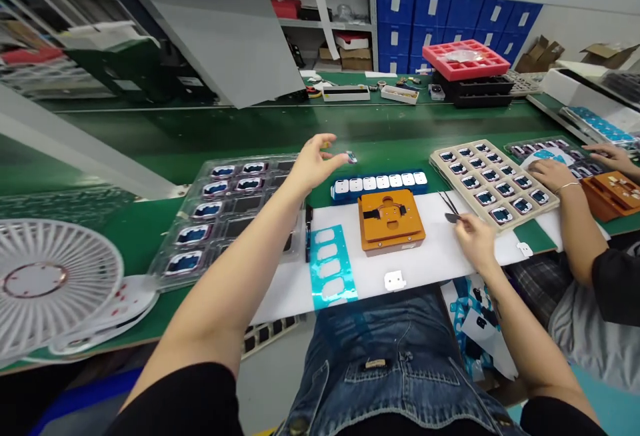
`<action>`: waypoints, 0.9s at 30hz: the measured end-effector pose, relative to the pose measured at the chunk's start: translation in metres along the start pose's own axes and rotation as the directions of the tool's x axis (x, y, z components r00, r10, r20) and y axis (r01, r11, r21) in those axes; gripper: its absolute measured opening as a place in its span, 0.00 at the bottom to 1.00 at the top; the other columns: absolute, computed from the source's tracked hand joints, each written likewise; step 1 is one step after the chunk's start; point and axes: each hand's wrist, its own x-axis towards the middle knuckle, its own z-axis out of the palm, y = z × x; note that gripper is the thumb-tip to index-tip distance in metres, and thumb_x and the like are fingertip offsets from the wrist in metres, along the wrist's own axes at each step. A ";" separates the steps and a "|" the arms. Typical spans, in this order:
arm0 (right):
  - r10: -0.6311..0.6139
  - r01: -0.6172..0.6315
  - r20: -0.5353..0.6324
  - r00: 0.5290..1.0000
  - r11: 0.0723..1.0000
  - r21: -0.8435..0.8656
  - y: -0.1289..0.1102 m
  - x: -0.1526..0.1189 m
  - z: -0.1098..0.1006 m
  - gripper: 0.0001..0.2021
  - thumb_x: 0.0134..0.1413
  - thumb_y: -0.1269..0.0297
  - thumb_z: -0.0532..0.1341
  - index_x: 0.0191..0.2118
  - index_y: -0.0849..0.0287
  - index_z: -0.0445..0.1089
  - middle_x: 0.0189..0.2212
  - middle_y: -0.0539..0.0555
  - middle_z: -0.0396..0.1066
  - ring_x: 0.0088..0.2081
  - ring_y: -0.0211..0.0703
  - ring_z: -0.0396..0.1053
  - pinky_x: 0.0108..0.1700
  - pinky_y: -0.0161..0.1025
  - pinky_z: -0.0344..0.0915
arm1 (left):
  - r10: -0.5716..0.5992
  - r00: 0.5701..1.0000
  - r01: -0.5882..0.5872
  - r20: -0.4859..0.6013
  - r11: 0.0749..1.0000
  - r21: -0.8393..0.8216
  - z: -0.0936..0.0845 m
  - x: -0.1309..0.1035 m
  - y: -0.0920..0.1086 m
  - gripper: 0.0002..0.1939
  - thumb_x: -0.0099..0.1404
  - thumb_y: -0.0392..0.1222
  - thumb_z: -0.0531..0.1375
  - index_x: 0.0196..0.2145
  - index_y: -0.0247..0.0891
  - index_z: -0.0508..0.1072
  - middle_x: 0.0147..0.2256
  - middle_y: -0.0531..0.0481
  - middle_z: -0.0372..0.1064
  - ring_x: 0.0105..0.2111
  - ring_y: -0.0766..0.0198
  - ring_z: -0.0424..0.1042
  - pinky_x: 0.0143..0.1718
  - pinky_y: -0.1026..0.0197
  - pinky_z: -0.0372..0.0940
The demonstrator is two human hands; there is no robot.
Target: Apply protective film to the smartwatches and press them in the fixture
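My left hand (317, 163) is raised over the green bench, pinching a small dark, shiny-edged part (352, 157) between thumb and finger. Tweezers (449, 203) are in my right hand (475, 241), tips pointing away from me, just right of an orange fixture block (391, 221). A dark strip lies across the block's top recess. Behind the block is a blue strip of white square pieces (369, 185). A blue film sheet with cut-outs (332, 269) and a loose white piece (395, 281) lie on the white mat (290, 289).
A clear tray (173, 249) of dark parts lies left, a beige tray (533, 219) of similar parts right. A white fan (60, 283) stands far left. A co-worker's hands (550, 174) are at the far right, near another orange block (613, 196).
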 end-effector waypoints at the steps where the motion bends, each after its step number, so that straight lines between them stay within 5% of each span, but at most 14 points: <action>1: 0.056 -0.052 -0.061 0.997 0.997 0.063 0.005 -0.011 -0.007 0.14 0.58 0.67 0.50 0.38 0.67 0.71 0.30 0.60 0.76 0.30 0.43 0.75 0.34 0.36 0.71 | 0.041 0.998 -0.045 0.043 0.995 0.085 -0.003 -0.006 -0.004 0.24 0.56 0.46 0.62 0.48 0.34 0.68 0.49 0.39 0.64 0.43 0.53 0.69 0.47 0.48 0.65; 4: 0.321 -0.237 -0.192 0.927 0.901 0.363 0.026 -0.060 -0.036 0.15 0.56 0.58 0.57 0.41 0.64 0.73 0.28 0.57 0.76 0.28 0.46 0.76 0.33 0.39 0.73 | 0.178 0.962 -0.233 0.208 0.930 0.283 -0.019 -0.050 -0.022 0.18 0.58 0.51 0.59 0.41 0.37 0.73 0.45 0.41 0.68 0.48 0.47 0.66 0.51 0.45 0.59; 7: 0.476 -0.410 -0.172 0.862 0.856 0.316 0.063 -0.119 -0.057 0.20 0.51 0.54 0.60 0.45 0.61 0.75 0.26 0.57 0.77 0.29 0.51 0.76 0.35 0.44 0.74 | 0.180 0.967 -0.237 0.179 0.892 0.384 -0.036 -0.108 -0.049 0.16 0.58 0.54 0.58 0.36 0.40 0.75 0.42 0.41 0.71 0.46 0.45 0.66 0.49 0.45 0.58; 12: 0.350 -0.364 -0.112 0.930 0.917 -0.161 0.119 -0.172 -0.056 0.20 0.47 0.55 0.51 0.31 0.59 0.78 0.31 0.61 0.77 0.33 0.59 0.76 0.29 0.49 0.72 | 0.198 0.980 -0.167 -0.037 0.903 0.396 -0.036 -0.191 -0.080 0.11 0.61 0.50 0.58 0.32 0.43 0.75 0.33 0.45 0.73 0.35 0.51 0.68 0.40 0.51 0.60; 16: 0.187 -0.261 -0.336 0.923 0.947 -0.190 0.093 -0.141 -0.060 0.16 0.52 0.62 0.52 0.35 0.62 0.77 0.34 0.60 0.77 0.34 0.53 0.76 0.33 0.44 0.71 | 0.234 0.972 -0.230 0.033 0.905 0.357 -0.018 -0.215 -0.071 0.13 0.64 0.49 0.56 0.38 0.42 0.76 0.36 0.45 0.73 0.39 0.52 0.68 0.40 0.53 0.62; 19: -0.012 -0.002 -0.494 0.869 1.000 -0.028 0.037 -0.089 -0.063 0.10 0.53 0.70 0.57 0.37 0.62 0.76 0.31 0.57 0.77 0.33 0.45 0.75 0.39 0.40 0.71 | 0.280 0.951 -0.307 0.128 0.883 0.355 -0.011 -0.181 -0.053 0.15 0.67 0.47 0.51 0.40 0.40 0.76 0.43 0.42 0.71 0.45 0.52 0.67 0.47 0.51 0.62; 23: -0.272 0.375 -0.431 0.860 0.911 0.173 -0.028 -0.026 -0.035 0.12 0.54 0.76 0.56 0.39 0.59 0.74 0.30 0.54 0.76 0.32 0.41 0.74 0.38 0.38 0.71 | 0.107 0.937 -0.256 0.333 0.858 0.445 0.000 -0.076 -0.036 0.17 0.66 0.43 0.52 0.46 0.36 0.74 0.47 0.42 0.70 0.50 0.54 0.66 0.54 0.53 0.58; 25: -0.316 0.450 -0.439 0.841 0.860 0.243 -0.044 -0.007 -0.012 0.12 0.55 0.77 0.55 0.39 0.59 0.74 0.31 0.55 0.76 0.33 0.41 0.74 0.37 0.38 0.72 | 0.048 0.943 -0.209 0.328 0.854 0.476 0.009 -0.023 -0.037 0.18 0.65 0.43 0.53 0.48 0.32 0.74 0.50 0.38 0.69 0.52 0.51 0.65 0.55 0.54 0.57; 27: -0.258 0.407 -0.420 0.870 0.857 0.316 -0.048 0.002 0.008 0.11 0.56 0.75 0.54 0.38 0.60 0.74 0.31 0.56 0.76 0.33 0.41 0.74 0.36 0.38 0.72 | -0.021 0.952 -0.142 0.306 0.855 0.500 0.018 0.015 -0.044 0.21 0.60 0.44 0.58 0.48 0.29 0.73 0.50 0.35 0.70 0.52 0.47 0.66 0.52 0.54 0.60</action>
